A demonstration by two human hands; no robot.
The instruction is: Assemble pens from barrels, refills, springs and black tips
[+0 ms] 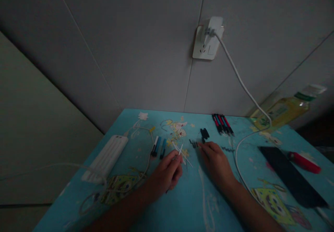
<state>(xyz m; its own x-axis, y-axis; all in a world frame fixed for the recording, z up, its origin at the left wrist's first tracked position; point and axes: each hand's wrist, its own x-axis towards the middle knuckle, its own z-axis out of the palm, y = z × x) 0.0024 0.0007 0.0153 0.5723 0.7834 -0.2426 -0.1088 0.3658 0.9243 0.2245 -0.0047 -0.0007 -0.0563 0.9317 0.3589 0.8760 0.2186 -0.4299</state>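
Grey panelled wall (pixel 146 51) backs a table (pixel 190 204) spread with light-blue, cartoon-printed cloth, its far edge along the wall and its left edge slanting towards the viewer. At far left lies one long white plastic power strip (pixel 108 157), a thin white cord looping beside it. Next come three short pen barrels (pixel 163 149), one white and black, two blue and black, side by side. Several slender white sticks (pixel 188 161) lie crossed just beyond the left hand (pixel 170 169), too tangled to count; that hand is curled closed, pinching one slim white pointed rod (pixel 181 149). Bare cloth runs between the forearms to the near side. Small black pieces (pixel 193 144) sit at the fingertips of the right hand (pixel 215 159), fingers bent and narrow; whether it grips one, I cannot tell. One cluster of black plastic parts (pixel 205 133) lies just past it. Further right are at least four red, blue and black pens (pixel 223 124) in a row, one tilted clear bottle of yellow liquid (pixel 285 110), one flat black slab (pixel 292 176) and one red handle (pixel 305 162).
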